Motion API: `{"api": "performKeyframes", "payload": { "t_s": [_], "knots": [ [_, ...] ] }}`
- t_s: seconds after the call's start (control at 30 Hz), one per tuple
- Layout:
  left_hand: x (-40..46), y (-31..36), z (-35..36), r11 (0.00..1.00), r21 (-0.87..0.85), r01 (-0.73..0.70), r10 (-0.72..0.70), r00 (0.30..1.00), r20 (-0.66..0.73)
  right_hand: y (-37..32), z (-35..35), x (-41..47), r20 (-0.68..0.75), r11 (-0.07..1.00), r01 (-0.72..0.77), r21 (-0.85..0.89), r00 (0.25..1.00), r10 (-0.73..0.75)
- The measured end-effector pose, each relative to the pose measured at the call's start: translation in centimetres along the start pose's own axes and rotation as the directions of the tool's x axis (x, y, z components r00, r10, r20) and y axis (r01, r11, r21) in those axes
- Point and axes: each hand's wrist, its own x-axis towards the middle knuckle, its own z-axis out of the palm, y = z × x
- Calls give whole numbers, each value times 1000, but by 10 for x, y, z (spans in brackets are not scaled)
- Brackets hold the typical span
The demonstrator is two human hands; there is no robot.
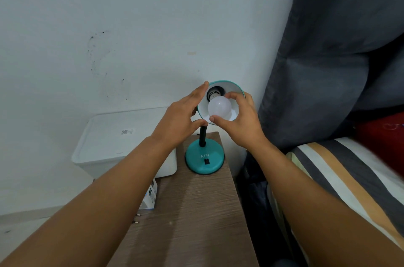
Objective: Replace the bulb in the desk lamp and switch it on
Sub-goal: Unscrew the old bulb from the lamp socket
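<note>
A teal desk lamp stands on the far end of a narrow wooden table [196, 212]; its round base [204, 160] carries a black rocker switch [206, 161]. The shade [229, 87] is tilted up toward me, white inside, with a dark socket [215, 91] in it. A white frosted bulb [219, 107] sits in front of the socket, its metal neck at the socket's mouth. My right hand [240, 122] is shut on the bulb, thumb below, fingers over the top. My left hand [183, 118] grips the shade's left rim between thumb and fingers.
A white lidded box [113, 139] stands left of the table against the wall. A small cardboard bulb box [150, 197] and a plug's two pins [136, 218] lie at the table's left edge. A striped bed [349, 179] and dark cushions [328, 69] are on the right.
</note>
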Motion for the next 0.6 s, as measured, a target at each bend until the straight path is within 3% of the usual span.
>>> {"api": "performKeyframes", "payload": {
  "t_s": [0.2, 0.4, 0.6],
  "knots": [
    [-1, 1, -1, 1000, -18, 14, -14, 1000, 2, -1, -3, 0, 46, 1000, 6, 16, 999, -7],
    [-1, 2, -2, 1000, -18, 12, -12, 1000, 2, -3, 0, -3, -36, 998, -15, -61, 999, 13],
    [-2, -1, -1, 1000, 9, 13, -13, 1000, -1, -5, -1, -1, 17, 1000, 16, -20, 1000, -16]
  ]
}}
